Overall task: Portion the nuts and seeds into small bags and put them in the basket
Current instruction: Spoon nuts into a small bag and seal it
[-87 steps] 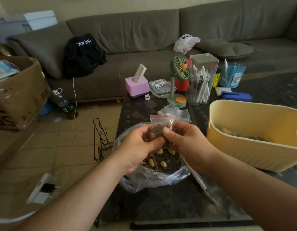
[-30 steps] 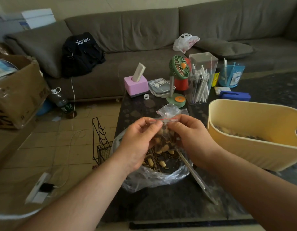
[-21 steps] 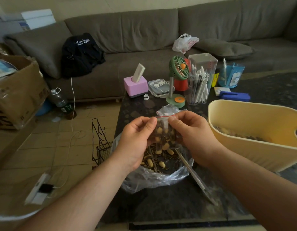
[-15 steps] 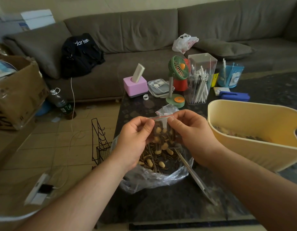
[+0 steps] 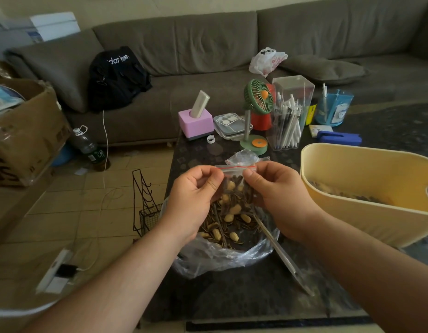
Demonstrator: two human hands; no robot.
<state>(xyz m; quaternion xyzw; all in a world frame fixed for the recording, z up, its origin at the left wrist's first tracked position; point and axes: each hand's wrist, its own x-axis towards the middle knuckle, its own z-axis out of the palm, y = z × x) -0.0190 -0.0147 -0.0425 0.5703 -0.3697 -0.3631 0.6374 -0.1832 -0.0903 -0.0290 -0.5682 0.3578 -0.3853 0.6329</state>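
Over the dark table point(image 5: 232, 296), in the head view, a small zip bag point(image 5: 237, 188) filled with nuts and seeds is held up by both hands. Its red-lined top edge is pinched at the left corner between the thumb and curled fingers of the left hand point(image 5: 193, 195), and at the right corner by the thumb and curled fingers of the right hand point(image 5: 278, 191). The bag hangs upright between the two hands, directly above a large clear plastic bag point(image 5: 222, 255) that is spread open on the table and holds a heap of peanuts and striped sunflower seeds point(image 5: 222, 227). A metal utensil handle point(image 5: 282, 258) is seen slanting out of that heap toward the near right. Just to the right of the hands, a yellow plastic basket point(image 5: 352, 212) is set on the table; a dark layer of contents is visible on its floor, too blurred to be told apart. Farther back on the table, a pink holder point(image 5: 196, 123), a green desk fan point(image 5: 257, 97), a clear pen container point(image 5: 290, 116) and a blue cup point(image 5: 333, 109) are ranged in a row. Behind the table a grey sofa point(image 5: 208, 44) is seen, with a black bag point(image 5: 117, 75) lying on its seat. A cardboard box point(image 5: 23, 133) is placed on the floor at the far left.
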